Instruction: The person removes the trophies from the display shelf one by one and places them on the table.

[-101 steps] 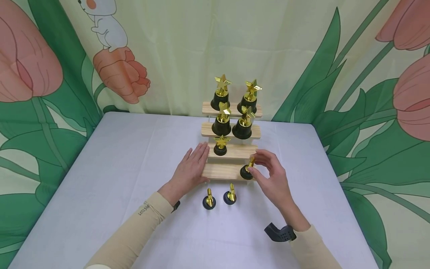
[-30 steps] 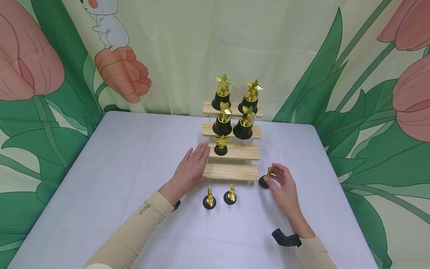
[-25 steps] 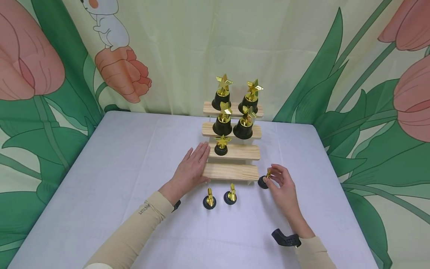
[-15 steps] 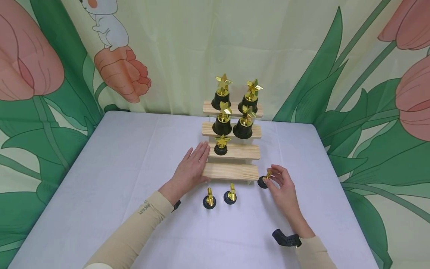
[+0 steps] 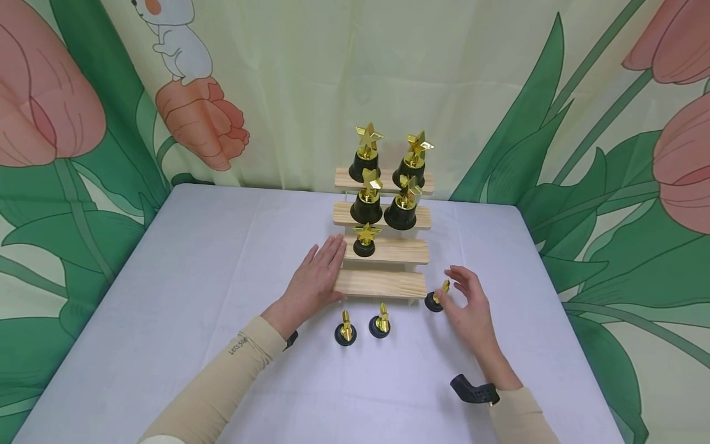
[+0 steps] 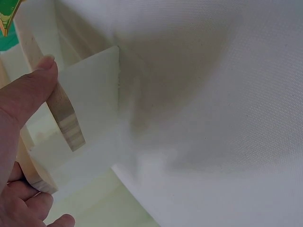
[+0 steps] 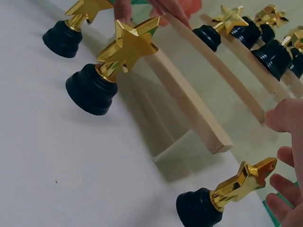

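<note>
My left hand (image 5: pixel 313 274) rests along the left ends of a tiered wooden display stand (image 5: pixel 383 282). In the left wrist view its thumb lies on one board (image 6: pixel 64 111), with other fingertips at the neighbouring board's end. My right hand (image 5: pixel 468 308) is beside a small star trophy (image 5: pixel 435 301) with a black base, standing on the table right of the lowest board. Thumb and fingers are spread around the gold star; in the right wrist view the fingertips (image 7: pixel 279 182) are just apart from that trophy (image 7: pixel 201 208).
Two more small trophies, one (image 5: pixel 346 333) left of the other (image 5: pixel 379 325), stand in front of the stand. A small trophy (image 5: pixel 364 246) occupies the third board; larger ones (image 5: pixel 400 216) fill the upper two. A printed curtain (image 5: pixel 288 92) hangs behind the white-covered table (image 5: pixel 222 246).
My right hand has carried the small trophy from the lowest board rightward and down to the table, and its fingers have now loosened from the star. The left hand has stayed put.
</note>
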Demonstrator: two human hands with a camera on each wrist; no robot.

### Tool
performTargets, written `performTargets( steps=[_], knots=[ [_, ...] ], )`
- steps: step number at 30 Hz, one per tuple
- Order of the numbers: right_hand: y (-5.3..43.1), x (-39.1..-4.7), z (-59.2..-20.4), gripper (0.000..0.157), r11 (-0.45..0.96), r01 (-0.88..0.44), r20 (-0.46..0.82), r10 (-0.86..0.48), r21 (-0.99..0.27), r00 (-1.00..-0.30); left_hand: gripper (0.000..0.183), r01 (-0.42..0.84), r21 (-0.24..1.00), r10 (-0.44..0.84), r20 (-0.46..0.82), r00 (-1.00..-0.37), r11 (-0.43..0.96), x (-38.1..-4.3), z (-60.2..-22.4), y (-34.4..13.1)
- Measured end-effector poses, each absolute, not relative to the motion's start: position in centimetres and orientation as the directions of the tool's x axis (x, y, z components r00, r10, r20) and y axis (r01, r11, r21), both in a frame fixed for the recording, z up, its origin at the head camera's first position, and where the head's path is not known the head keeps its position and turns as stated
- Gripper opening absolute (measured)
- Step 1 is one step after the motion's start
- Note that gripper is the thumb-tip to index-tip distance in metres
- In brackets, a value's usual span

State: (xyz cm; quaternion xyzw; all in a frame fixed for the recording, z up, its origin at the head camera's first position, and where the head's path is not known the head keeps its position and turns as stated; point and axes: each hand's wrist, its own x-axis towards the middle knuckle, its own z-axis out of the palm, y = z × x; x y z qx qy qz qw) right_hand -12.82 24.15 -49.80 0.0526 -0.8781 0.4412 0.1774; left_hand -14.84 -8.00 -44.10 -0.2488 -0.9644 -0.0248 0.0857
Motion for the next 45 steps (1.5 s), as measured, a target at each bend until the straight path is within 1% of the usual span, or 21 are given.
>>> performTargets(
  steps=[3,7,13,17,25,29,38,41,45],
  knots=[
    [24.5,-13.7,-50.4,0.058,0.593,-0.295,0.397,0.046,-0.749,-0.917,0.113,0.484,0.004,0.476,0.177,-0.862,0.875,-14.8,-44.1,-8.0],
    [23.7,-13.5,-48.3,0.056,0.557,-0.332,0.416,0.028,-0.761,-0.909,0.113,0.48,0.006,0.472,0.173,-0.864,0.877,-14.8,-44.1,-8.0],
    [21.7,-12.6,-44.1,0.052,0.572,-0.312,0.386,0.008,-0.759,-0.923,0.115,0.476,0.023,0.465,0.174,-0.868,0.879,-14.8,-44.2,-7.9],
    [20.8,-12.7,-42.9,0.051,0.551,-0.339,0.395,-0.019,-0.762,-0.919,0.115,0.477,0.022,0.466,0.178,-0.867,0.879,-14.8,-44.3,-7.9],
    [19.5,-13.2,-41.9,0.051,0.531,-0.384,0.424,-0.051,-0.756,-0.904,0.114,0.483,0.02,0.471,0.188,-0.862,0.875,-14.9,-44.3,-8.0],
    [18.9,-13.6,-41.6,0.048,0.511,-0.407,0.432,-0.075,-0.757,-0.899,0.114,0.48,0.023,0.468,0.183,-0.864,0.877,-14.8,-44.3,-8.0],
    [17.3,-14.4,-40.6,0.044,0.428,-0.477,0.465,-0.14,-0.768,-0.874,0.114,0.476,0.029,0.464,0.18,-0.868,0.879,-14.8,-44.2,-8.0],
    [16.7,-14.5,-40.2,0.043,0.404,-0.484,0.464,-0.155,-0.776,-0.872,0.114,0.476,0.035,0.463,0.177,-0.868,0.879,-14.8,-44.2,-8.0],
    [15.7,-14.3,-39.0,0.041,0.337,-0.48,0.448,-0.173,-0.81,-0.877,0.114,0.478,0.034,0.465,0.179,-0.867,0.878,-14.8,-44.2,-8.0]
  ],
)
